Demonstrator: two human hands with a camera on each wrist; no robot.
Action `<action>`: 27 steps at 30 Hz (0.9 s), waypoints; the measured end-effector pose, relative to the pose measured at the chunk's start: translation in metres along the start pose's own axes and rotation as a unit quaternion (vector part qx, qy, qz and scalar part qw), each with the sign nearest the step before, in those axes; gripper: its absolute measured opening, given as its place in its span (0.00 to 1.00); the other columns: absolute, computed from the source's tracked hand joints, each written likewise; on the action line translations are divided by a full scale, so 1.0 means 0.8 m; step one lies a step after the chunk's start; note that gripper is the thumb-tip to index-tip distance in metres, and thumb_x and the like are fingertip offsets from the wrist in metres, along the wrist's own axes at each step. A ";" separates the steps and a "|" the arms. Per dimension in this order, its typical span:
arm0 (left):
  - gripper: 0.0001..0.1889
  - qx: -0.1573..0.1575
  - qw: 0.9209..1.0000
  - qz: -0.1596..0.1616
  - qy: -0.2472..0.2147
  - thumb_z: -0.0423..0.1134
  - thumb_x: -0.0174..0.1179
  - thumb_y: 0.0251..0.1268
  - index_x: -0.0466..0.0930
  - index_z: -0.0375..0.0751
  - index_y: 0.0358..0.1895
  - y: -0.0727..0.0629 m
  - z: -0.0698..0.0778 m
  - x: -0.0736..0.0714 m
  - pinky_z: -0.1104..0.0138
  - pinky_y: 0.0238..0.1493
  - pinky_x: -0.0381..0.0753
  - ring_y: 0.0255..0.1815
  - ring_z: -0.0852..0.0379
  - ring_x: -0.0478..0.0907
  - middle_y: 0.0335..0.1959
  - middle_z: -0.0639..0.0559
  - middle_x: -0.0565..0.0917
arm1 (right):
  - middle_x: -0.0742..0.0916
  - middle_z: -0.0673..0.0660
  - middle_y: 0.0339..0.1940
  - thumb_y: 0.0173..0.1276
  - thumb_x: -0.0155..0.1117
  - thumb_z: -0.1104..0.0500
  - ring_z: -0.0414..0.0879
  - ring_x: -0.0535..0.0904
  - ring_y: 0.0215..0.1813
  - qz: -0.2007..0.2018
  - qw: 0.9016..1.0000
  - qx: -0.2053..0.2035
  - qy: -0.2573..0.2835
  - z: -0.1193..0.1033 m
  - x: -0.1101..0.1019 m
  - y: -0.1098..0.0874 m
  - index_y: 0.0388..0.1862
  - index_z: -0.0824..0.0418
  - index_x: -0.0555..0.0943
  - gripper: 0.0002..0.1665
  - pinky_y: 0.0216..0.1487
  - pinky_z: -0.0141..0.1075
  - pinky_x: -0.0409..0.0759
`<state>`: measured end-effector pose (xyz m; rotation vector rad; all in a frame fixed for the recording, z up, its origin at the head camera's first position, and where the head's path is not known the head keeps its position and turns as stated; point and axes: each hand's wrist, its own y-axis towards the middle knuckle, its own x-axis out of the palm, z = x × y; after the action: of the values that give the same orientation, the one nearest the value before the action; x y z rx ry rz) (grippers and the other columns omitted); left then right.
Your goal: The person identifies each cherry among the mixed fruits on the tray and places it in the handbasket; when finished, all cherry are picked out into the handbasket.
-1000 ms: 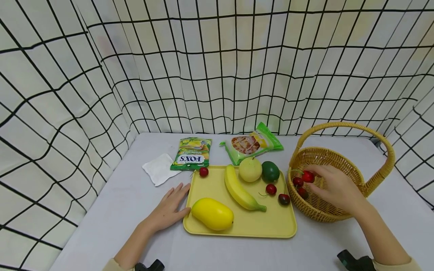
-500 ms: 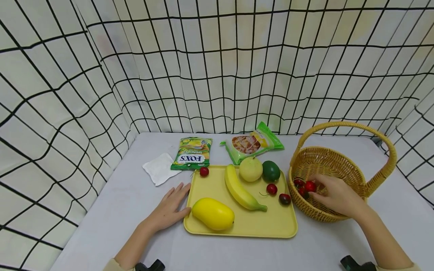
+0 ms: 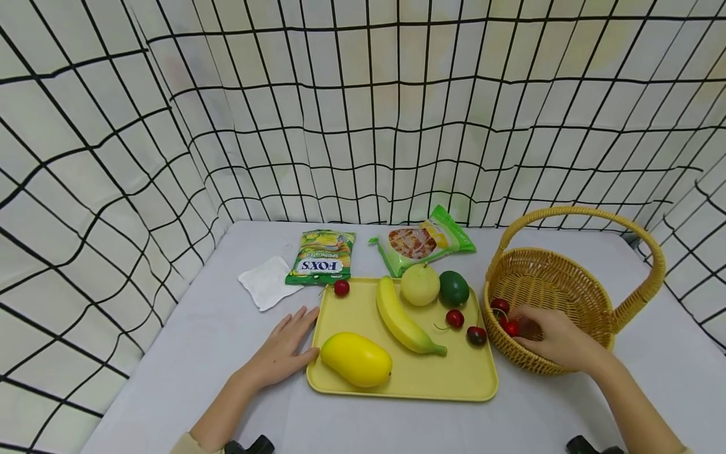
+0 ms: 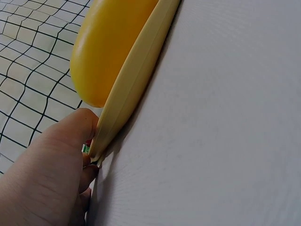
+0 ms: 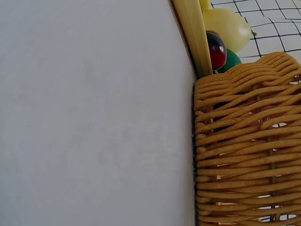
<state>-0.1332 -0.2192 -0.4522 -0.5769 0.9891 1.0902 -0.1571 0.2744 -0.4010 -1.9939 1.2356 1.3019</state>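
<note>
In the head view, my left hand rests flat on the table with fingers spread, its thumb at the left edge of the yellow tray. In the left wrist view, the thumb meets the tray's rim. My right hand reaches into the wicker basket, its thumb and fingers around a bright red cherry. Another dark red cherry lies beside it, against the basket's left wall. In the right wrist view, the basket's weave hides the hand.
The tray bears a mango, a banana, a round pale-yellow fruit, a dark green fruit and several cherries. Behind stand a candy bag, a green snack packet and a white tissue. The basket's handle arches up.
My right hand has lowered the red cherry deeper into the basket, down beside the other cherries. The left hand and the things on the tray have stayed put.
</note>
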 end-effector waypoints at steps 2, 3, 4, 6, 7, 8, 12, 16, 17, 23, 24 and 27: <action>0.38 0.001 1.000 0.001 0.000 0.54 0.52 0.62 0.52 0.42 0.71 0.000 0.000 -0.001 0.53 0.69 0.40 0.72 0.49 0.47 0.70 0.49 0.57 | 0.79 0.43 0.31 0.56 0.67 0.61 0.35 0.74 0.33 -0.006 1.000 0.004 0.006 0.000 0.001 0.002 0.44 0.54 0.77 0.16 0.31 0.30 0.76; 0.38 0.002 1.000 0.000 0.001 0.54 0.52 0.62 0.52 0.42 0.71 -0.001 0.001 -0.002 0.53 0.69 0.40 0.72 0.49 0.47 0.71 0.49 0.57 | 0.79 0.43 0.30 0.56 0.67 0.61 0.35 0.74 0.32 -0.009 1.000 0.005 0.009 -0.001 0.002 0.003 0.43 0.53 0.77 0.16 0.30 0.30 0.76; 0.38 0.001 1.000 0.000 0.001 0.54 0.52 0.62 0.52 0.42 0.71 -0.001 0.001 -0.002 0.52 0.69 0.40 0.72 0.49 0.47 0.71 0.49 0.57 | 0.79 0.43 0.30 0.56 0.67 0.61 0.35 0.74 0.32 -0.010 1.000 0.007 0.009 -0.001 0.002 0.004 0.43 0.53 0.77 0.16 0.30 0.30 0.76; 0.38 0.001 1.000 -0.001 -0.002 0.54 0.52 0.62 0.52 0.42 0.71 -0.001 0.002 -0.003 0.53 0.69 0.40 0.72 0.49 0.46 0.71 0.49 0.57 | 0.79 0.43 0.30 0.56 0.67 0.62 0.36 0.74 0.33 -0.012 1.000 0.010 0.009 -0.001 0.002 0.005 0.43 0.53 0.77 0.15 0.31 0.31 0.76; 0.38 0.001 1.000 -0.001 -0.002 0.55 0.52 0.62 0.52 0.42 0.71 -0.001 0.002 -0.003 0.53 0.69 0.40 0.72 0.49 0.46 0.71 0.49 0.57 | 0.79 0.43 0.30 0.55 0.68 0.62 0.36 0.74 0.33 -0.011 1.000 0.011 0.007 -0.001 0.002 0.006 0.43 0.53 0.77 0.16 0.31 0.31 0.76; 0.38 0.001 1.000 0.000 -0.001 0.55 0.52 0.62 0.52 0.42 0.71 -0.001 0.002 -0.003 0.53 0.69 0.40 0.72 0.49 0.46 0.71 0.49 0.57 | 0.79 0.43 0.30 0.55 0.67 0.62 0.36 0.74 0.33 -0.010 1.000 0.013 0.005 -0.002 0.002 0.007 0.43 0.54 0.77 0.16 0.31 0.31 0.76; 0.38 0.006 1.000 0.007 0.000 0.55 0.52 0.62 0.52 0.42 0.71 -0.001 0.002 -0.001 0.53 0.69 0.40 0.72 0.49 0.47 0.70 0.50 0.57 | 0.80 0.44 0.30 0.56 0.67 0.62 0.37 0.76 0.34 0.001 1.000 0.018 -0.007 -0.002 0.004 0.009 0.44 0.56 0.77 0.16 0.31 0.32 0.77; 0.38 0.008 1.000 0.009 0.003 0.55 0.51 0.62 0.52 0.42 0.71 0.000 0.001 0.000 0.53 0.69 0.41 0.72 0.49 0.47 0.70 0.50 0.57 | 0.80 0.44 0.30 0.56 0.67 0.61 0.38 0.77 0.34 0.022 0.999 0.019 -0.017 -0.002 0.006 0.011 0.44 0.57 0.77 0.16 0.31 0.32 0.77; 0.38 0.008 1.000 0.009 0.003 0.55 0.51 0.62 0.52 0.42 0.71 -0.001 0.001 0.001 0.53 0.69 0.41 0.72 0.49 0.47 0.70 0.50 0.57 | 0.81 0.44 0.30 0.56 0.67 0.62 0.39 0.77 0.34 0.029 0.999 0.017 -0.019 -0.002 0.006 0.011 0.44 0.58 0.77 0.16 0.31 0.33 0.78; 0.37 0.009 1.000 0.010 -0.001 0.54 0.52 0.62 0.52 0.42 0.71 -0.002 -0.001 0.001 0.52 0.69 0.41 0.72 0.49 0.47 0.70 0.49 0.57 | 0.82 0.45 0.31 0.56 0.68 0.60 0.40 0.78 0.34 0.073 0.997 -0.001 -0.029 0.000 0.009 0.011 0.44 0.58 0.78 0.16 0.31 0.34 0.77; 0.37 0.009 1.000 0.010 -0.001 0.54 0.52 0.62 0.52 0.42 0.71 -0.002 -0.001 0.001 0.52 0.69 0.41 0.72 0.49 0.47 0.70 0.49 0.57 | 0.83 0.45 0.31 0.56 0.68 0.60 0.40 0.78 0.34 0.081 0.996 -0.006 -0.030 0.001 0.009 0.011 0.43 0.58 0.79 0.15 0.31 0.34 0.77; 0.37 0.010 1.000 0.010 -0.001 0.55 0.52 0.62 0.52 0.42 0.71 -0.002 -0.001 0.001 0.52 0.69 0.41 0.72 0.49 0.47 0.70 0.50 0.57 | 0.83 0.46 0.32 0.56 0.68 0.61 0.39 0.77 0.33 0.104 0.994 -0.022 -0.031 0.002 0.009 0.010 0.43 0.58 0.79 0.15 0.30 0.33 0.77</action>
<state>-0.1319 -0.2200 -0.4536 -0.5506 1.0044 1.0974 -0.1638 0.2686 -0.4079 -1.8782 1.4278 1.4903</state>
